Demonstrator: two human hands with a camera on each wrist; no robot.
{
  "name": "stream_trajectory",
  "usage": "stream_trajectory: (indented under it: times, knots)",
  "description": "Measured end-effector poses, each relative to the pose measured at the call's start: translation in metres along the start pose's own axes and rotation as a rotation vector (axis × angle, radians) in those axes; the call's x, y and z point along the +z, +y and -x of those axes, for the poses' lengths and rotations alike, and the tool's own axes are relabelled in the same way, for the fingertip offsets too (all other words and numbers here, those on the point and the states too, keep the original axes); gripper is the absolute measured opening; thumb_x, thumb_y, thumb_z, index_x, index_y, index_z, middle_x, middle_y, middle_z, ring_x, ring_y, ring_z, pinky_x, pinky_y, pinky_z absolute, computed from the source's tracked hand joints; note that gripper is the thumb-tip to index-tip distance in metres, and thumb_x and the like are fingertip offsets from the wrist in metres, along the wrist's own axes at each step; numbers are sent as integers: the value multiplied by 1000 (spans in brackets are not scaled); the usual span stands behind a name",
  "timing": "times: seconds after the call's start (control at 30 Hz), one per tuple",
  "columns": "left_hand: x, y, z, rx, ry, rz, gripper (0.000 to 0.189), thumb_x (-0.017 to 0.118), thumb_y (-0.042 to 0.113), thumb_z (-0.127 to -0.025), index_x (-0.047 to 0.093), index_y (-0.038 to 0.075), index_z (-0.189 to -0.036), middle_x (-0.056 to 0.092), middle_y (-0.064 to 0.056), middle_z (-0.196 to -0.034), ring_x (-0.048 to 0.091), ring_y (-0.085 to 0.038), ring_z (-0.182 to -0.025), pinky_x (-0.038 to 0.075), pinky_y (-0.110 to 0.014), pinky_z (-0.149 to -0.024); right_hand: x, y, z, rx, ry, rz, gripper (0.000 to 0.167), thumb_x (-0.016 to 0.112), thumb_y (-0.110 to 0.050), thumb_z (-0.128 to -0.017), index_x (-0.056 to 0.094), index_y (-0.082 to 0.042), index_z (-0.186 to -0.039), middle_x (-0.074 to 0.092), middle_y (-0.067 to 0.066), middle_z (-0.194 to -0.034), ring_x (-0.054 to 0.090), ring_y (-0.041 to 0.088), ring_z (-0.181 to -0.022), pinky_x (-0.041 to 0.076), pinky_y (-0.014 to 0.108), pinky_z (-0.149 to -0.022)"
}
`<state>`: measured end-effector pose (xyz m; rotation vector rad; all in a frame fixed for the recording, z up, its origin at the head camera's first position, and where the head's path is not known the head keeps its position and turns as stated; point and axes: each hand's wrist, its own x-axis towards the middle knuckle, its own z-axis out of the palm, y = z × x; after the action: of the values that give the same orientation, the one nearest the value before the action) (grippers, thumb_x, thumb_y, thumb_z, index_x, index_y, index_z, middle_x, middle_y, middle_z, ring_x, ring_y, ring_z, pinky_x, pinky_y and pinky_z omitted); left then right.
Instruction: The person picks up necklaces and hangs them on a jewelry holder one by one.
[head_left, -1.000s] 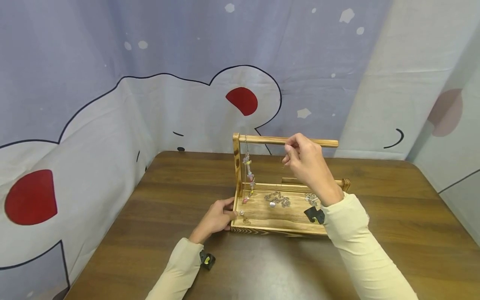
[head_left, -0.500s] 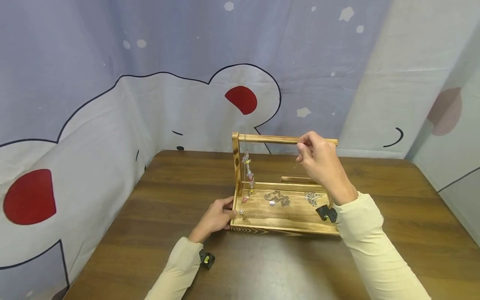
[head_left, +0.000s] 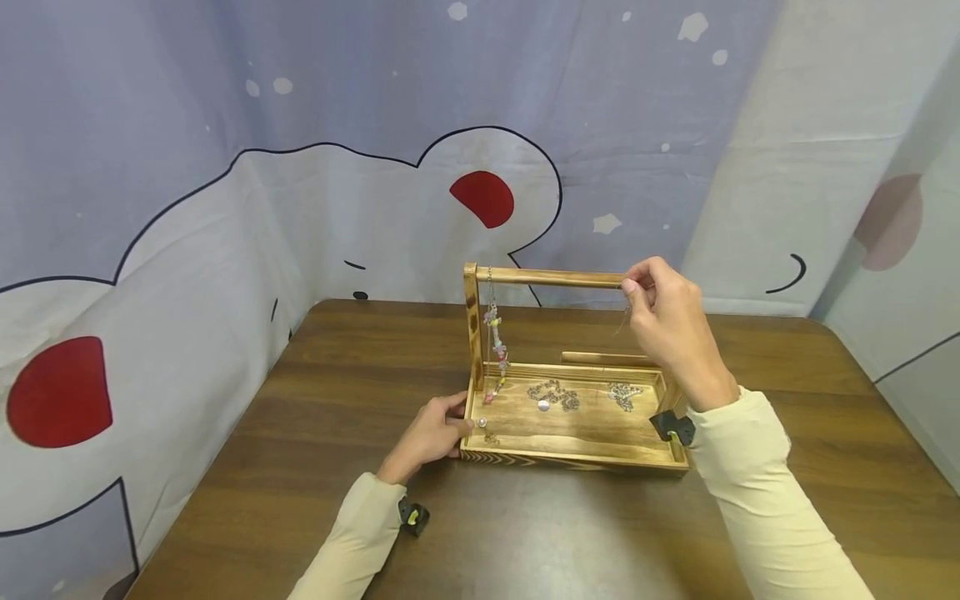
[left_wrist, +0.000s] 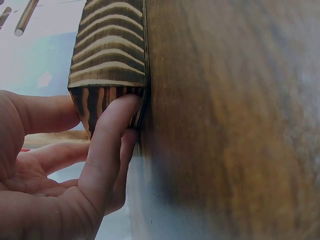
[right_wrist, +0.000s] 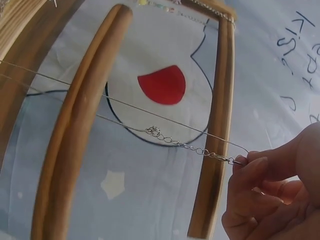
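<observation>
My left hand grips the left end of a wooden jewelry stand, its fingers against the striped end of the tray in the left wrist view. With thumb and fingertips, my right hand pinches a thin silver necklace at its clasp, beside the right end of the upper bar. The necklace's fine strands stretch away to the left in the right wrist view, passing over the lower bar. A colourful beaded necklace hangs from the upper bar near the post.
Inside the tray lie a silver chain with a round pendant, another chain at the right, and a small gold-coloured piece near the left front. The stand is on a brown wooden table before a patterned curtain.
My right hand has moved right along the upper bar with the necklace, reaching its right end. The left hand has stayed at the tray's left end.
</observation>
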<state>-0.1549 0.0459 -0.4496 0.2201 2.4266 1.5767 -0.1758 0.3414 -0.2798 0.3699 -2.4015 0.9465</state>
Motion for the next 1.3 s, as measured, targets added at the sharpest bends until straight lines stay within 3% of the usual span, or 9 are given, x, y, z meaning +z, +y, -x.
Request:
stream_trajectory:
  times: [0.5, 0.97, 1.3]
  knots:
    - [0, 1, 1, 1, 9, -12, 54, 57, 4, -86, 39, -1, -137, 58, -20, -107, 64, -21, -76, 54, -31, -49, -26, 18, -2, 80, 23, 40, 15, 52, -14, -92, 59, -2, -96, 61, 13, -79, 51, 15, -56, 37, 18, -48]
    - [1, 2, 2, 2, 14, -39, 54, 57, 4, -86, 39, -1, -137, 59, -20, -108, 63, -22, -80, 53, -30, -48, -39, 31, -2, 150, 62, 62, 19, 52, -17, -91, 60, -1, -95, 63, 11, -81, 53, 9, -61, 40, 16, -55]
    - [0, 3, 2, 4, 15, -61, 54, 56, 5, -86, 39, -2, -137, 57, -19, -107, 62, -22, -80, 53, -30, -48, -41, 33, -3, 186, 75, 107, 25, 50, -21, -91, 62, 0, -95, 62, 14, -82, 53, 19, -66, 38, 24, -57]
